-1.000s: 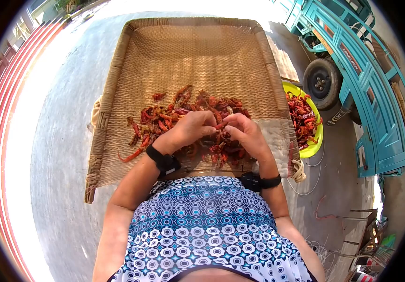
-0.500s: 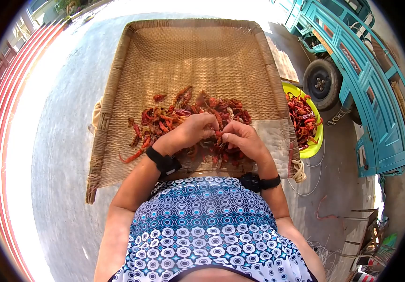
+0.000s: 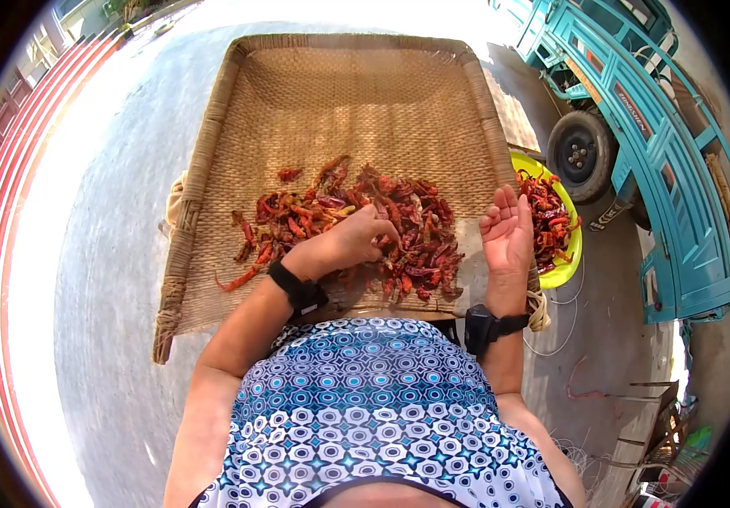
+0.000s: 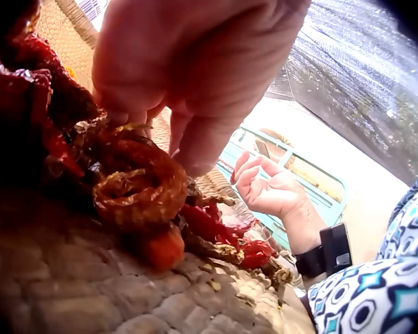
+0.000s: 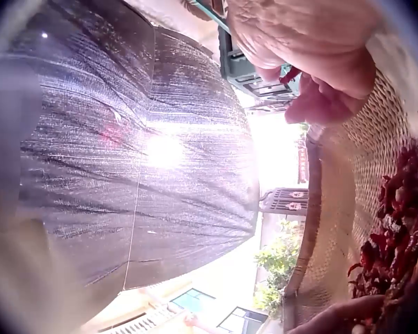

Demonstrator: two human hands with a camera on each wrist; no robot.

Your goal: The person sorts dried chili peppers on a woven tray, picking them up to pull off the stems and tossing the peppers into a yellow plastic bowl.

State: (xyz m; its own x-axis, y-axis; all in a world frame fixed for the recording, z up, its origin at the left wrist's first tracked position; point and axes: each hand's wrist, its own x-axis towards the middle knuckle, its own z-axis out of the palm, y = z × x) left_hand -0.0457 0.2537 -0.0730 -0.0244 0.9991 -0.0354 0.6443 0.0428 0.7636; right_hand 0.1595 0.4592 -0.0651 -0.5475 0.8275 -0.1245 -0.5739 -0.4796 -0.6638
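Dried red chili peppers [image 3: 420, 245] lie heaped on the near half of a large woven tray [image 3: 356, 118]. My left hand [image 3: 344, 241] is bent down over the heap, fingertips in among the peppers. In the left wrist view, a coiled orange-brown chili pepper [image 4: 143, 188] lies right below those fingers and partly hides their tips, so I cannot tell whether they pinch one. My right hand [image 3: 507, 237] is raised palm up over the tray's right edge, beside a yellow basin [image 3: 572, 258]. A small red piece of chili pepper [image 5: 289, 75] shows between its curled fingers in the right wrist view.
Several more red chili peppers [image 3: 547, 220] fill the yellow basin. A teal truck-like vehicle [image 3: 678, 186] with a black wheel [image 3: 581, 157] stands to the right. Sticks and wire clutter the ground at lower right. A dark sheet [image 5: 125, 139] hangs overhead.
My right hand has left the left hand over the heap and moved right to the tray's edge, turning palm up. The left hand has stayed nearly in place.
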